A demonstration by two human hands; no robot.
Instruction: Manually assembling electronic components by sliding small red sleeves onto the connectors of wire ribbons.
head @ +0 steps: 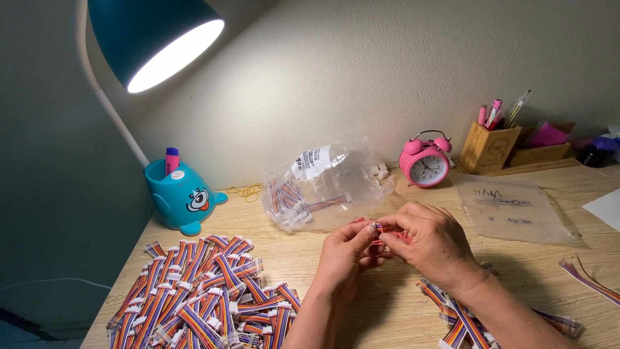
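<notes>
Small red-wired cable piece [386, 234] was pinched between both hands above desk centre. Left hand [347, 255] fingers were closed on it; right hand [431, 242] fingertips were closed on it too. Crinkled clear plastic bag [326, 184] of ribbon cables was seen just behind. Striped cable pile [200, 291] was spread at left. Pale wood-grain desk [387, 304], rough plaster wall [361, 71], and glossy pink alarm clock [424, 162] were noted.

- Both hands, left [345, 253] and right [434, 242], pinch a small red wire connector [385, 231] above the wooden surface [361, 310].
- A heap of multicoloured ribbon cables [200, 294] lies at left.
- A clear plastic bag [326, 184] of cables sits near a pink alarm clock [424, 161], under a teal lamp [155, 39].
</notes>
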